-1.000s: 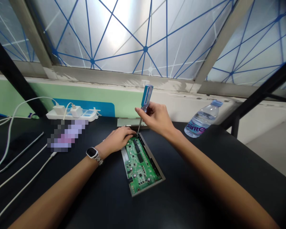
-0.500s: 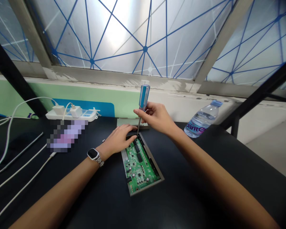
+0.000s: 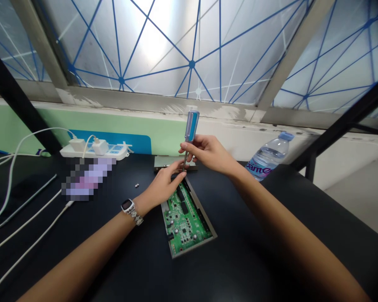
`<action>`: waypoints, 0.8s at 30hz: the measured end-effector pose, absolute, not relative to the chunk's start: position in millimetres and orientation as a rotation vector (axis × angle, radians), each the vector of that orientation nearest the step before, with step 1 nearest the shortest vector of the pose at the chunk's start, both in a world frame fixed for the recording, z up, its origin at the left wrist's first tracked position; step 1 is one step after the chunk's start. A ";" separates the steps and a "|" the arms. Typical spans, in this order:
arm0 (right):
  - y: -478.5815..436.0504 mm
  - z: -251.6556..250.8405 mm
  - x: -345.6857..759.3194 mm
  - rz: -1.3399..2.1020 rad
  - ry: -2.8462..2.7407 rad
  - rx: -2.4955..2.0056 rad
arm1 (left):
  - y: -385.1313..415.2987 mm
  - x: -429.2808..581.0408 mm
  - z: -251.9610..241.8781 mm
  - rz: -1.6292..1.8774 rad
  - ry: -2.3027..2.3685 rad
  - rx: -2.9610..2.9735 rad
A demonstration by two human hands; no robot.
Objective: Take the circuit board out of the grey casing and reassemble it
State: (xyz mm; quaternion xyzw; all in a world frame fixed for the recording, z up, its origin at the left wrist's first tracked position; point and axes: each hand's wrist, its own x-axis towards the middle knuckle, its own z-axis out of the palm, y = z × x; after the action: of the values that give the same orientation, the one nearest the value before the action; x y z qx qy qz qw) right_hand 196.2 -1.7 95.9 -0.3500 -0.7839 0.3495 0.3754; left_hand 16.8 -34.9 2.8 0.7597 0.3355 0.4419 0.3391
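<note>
My right hand [image 3: 204, 153] holds a screwdriver [image 3: 192, 126] with a clear and blue handle, its fingers around the shaft just below the handle. The screwdriver stands nearly upright, tip down, over the far end of a green circuit board [image 3: 189, 222] in a shallow metal casing. At the tip, the thumb and fingers of my left hand [image 3: 164, 182] close together; whatever they pinch there is too small to make out. Left of this hand, a few small shiny screws [image 3: 137, 185] lie on the black table [image 3: 239, 251].
Behind my hands lies a flat metal plate [image 3: 166, 161]. A water bottle [image 3: 269, 155] leans at the right. To the left are a white power strip [image 3: 119, 152] with plugs, a blurred-out phone-like object [image 3: 90, 180] and white cables [image 3: 28, 256].
My left hand has shifted slightly up and right, off the board's far end to the screwdriver tip. The screwdriver has lifted a little and turned, and the small screws are now uncovered.
</note>
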 end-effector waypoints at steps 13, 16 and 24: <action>-3.2 105.1 200.5 1.067 -2.051 -0.865 | -28.8 18.3 7.5 1.120 0.810 1.922; -3.3 108.0 201.4 1.091 -2.077 -0.832 | -29.1 18.9 9.3 1.115 0.814 1.926; -3.1 102.7 202.6 1.071 -2.061 -0.904 | -26.9 18.8 4.3 1.137 0.840 1.882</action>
State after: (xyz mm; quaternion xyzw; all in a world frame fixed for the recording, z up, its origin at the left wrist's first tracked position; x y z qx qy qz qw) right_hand 202.6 -3.1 102.7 -0.3438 -0.7836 0.4073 0.3191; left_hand 18.8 -26.9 4.3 0.7382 0.3296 0.4462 0.3838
